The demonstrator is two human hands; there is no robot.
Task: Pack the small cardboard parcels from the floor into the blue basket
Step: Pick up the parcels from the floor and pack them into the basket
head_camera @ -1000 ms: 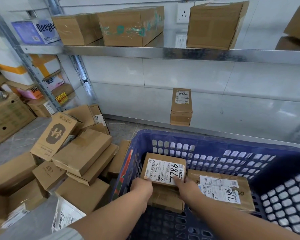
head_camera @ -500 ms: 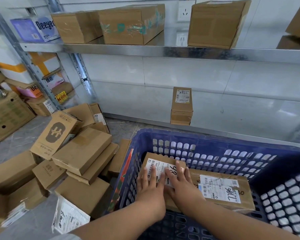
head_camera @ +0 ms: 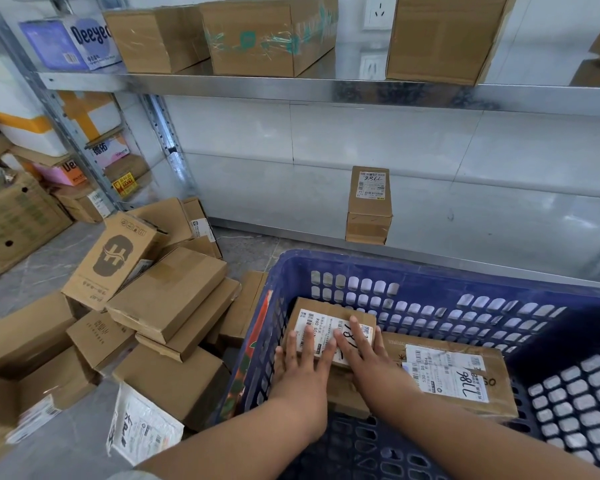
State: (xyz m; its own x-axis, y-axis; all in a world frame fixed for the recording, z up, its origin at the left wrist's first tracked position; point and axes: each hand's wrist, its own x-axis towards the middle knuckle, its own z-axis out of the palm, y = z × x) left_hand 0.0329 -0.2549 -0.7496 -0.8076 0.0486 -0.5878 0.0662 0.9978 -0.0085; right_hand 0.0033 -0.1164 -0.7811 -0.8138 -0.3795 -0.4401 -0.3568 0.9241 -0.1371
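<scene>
The small cardboard parcel (head_camera: 327,308) you are packing is a plain brown box with a white shipping label across its top. The label is printed with barcodes and marked with large handwritten black digits that your fingers partly cover. The parcel lies inside the blue basket (head_camera: 430,270), in the far left corner close to the perforated wall, on top of another brown parcel (head_camera: 343,393) whose near edge shows between your wrists. Your left hand (head_camera: 300,367) lies flat on the parcel's left half, fingers straight and slightly spread, fingertips reaching onto the label. Your right hand (head_camera: 362,355) lies flat on the right half in the same way, fingers straight and fanned. Neither hand curls round the box or pinches it; both rest palm-down on its top. Just to the right of this stack a wider flat parcel (head_camera: 499,382) lies in the basket with two white labels, one bearing handwritten digits. On the grey floor (head_camera: 32,275) left of the basket, a heap of cardboard parcels (head_camera: 167,296) lies tumbled. Among them are a box with a dark printed logo (head_camera: 113,258) and, at the near edge, a white plastic mailer (head_camera: 142,427). Behind the basket one labelled box (head_camera: 369,206) stands upright on the low metal shelf (head_camera: 499,230), and larger cartons (head_camera: 267,36) sit on the upper shelf (head_camera: 291,88).
</scene>
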